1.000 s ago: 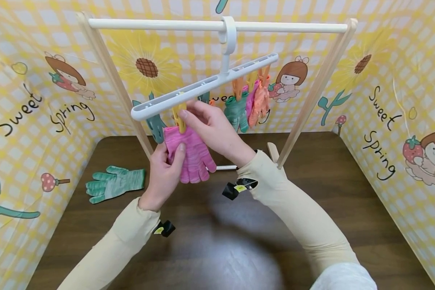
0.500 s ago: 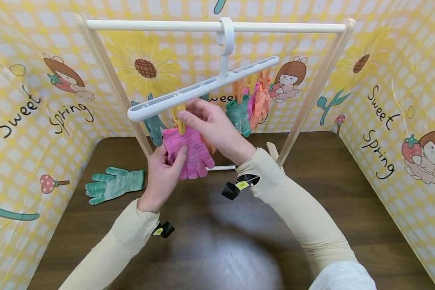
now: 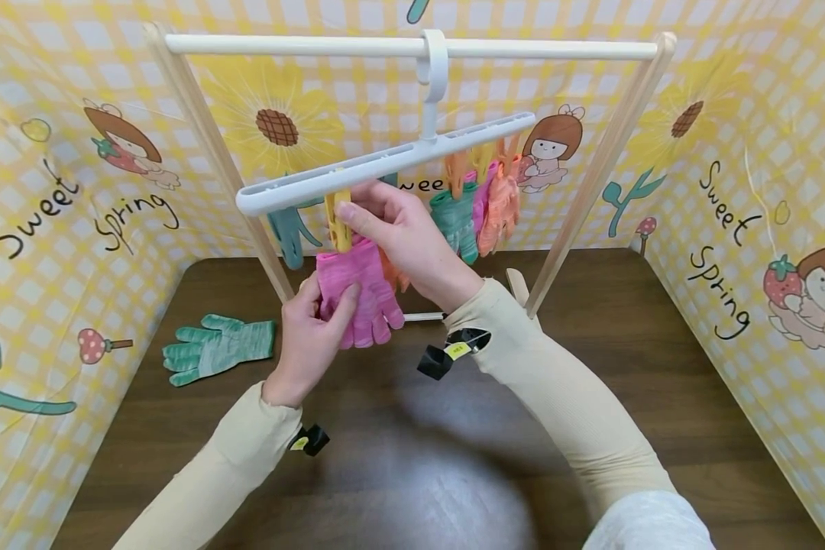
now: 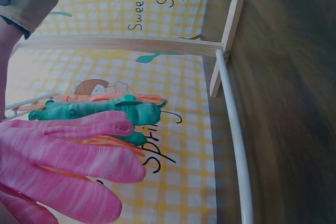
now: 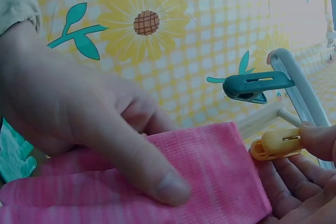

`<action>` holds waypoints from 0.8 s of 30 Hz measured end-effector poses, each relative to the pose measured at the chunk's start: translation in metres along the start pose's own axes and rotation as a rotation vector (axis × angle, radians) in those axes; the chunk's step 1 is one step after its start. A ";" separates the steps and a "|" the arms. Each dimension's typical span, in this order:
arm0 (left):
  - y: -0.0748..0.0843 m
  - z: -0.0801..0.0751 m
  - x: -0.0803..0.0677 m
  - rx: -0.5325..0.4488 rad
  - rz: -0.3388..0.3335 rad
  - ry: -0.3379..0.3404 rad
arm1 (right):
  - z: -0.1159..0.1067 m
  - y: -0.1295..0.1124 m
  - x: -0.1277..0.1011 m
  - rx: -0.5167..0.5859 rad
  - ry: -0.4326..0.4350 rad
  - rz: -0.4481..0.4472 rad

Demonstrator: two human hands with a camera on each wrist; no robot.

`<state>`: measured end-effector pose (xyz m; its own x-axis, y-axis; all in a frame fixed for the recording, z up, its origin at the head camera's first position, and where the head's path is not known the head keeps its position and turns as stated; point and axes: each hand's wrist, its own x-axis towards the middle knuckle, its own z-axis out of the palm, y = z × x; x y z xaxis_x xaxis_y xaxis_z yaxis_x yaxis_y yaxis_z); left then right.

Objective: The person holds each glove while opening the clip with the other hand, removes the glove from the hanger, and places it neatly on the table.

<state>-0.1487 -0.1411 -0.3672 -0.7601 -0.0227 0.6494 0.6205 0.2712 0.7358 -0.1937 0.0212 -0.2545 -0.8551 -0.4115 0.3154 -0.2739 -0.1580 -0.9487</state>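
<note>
On the bench (image 3: 591, 397) at far left lies a teal glove (image 3: 216, 347), not yet hung. Nearer the middle, the left hand (image 3: 309, 336) pinches the pink glove (image 3: 357, 294) between thumb and fingers, holding its cuff up to the yellow clip (image 3: 338, 221), which the right hand (image 3: 402, 237) squeezes under the white clip hanger (image 3: 385, 164). Whether the clip already bites cannot be told. Farther right, teal, pink and orange gloves (image 3: 477, 206) hang already. Wooden rack posts (image 3: 594, 176) hem both sides; the bench in front is open.
</note>
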 end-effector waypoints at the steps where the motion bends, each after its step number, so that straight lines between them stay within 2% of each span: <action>1: -0.001 0.000 -0.001 0.002 -0.002 -0.001 | 0.000 0.000 0.000 -0.009 0.001 0.001; 6: -0.004 -0.002 -0.005 0.004 -0.011 -0.016 | -0.001 -0.001 0.000 -0.065 0.017 0.012; 12: -0.009 -0.004 -0.012 0.016 -0.026 -0.024 | -0.005 0.001 -0.003 -0.136 0.007 -0.014; 24: -0.014 -0.005 -0.021 0.077 -0.064 -0.026 | -0.013 0.005 -0.013 -0.208 0.004 -0.029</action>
<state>-0.1403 -0.1492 -0.3898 -0.8034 -0.0173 0.5953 0.5545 0.3430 0.7582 -0.1892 0.0372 -0.2633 -0.8471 -0.4060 0.3429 -0.3831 0.0191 -0.9235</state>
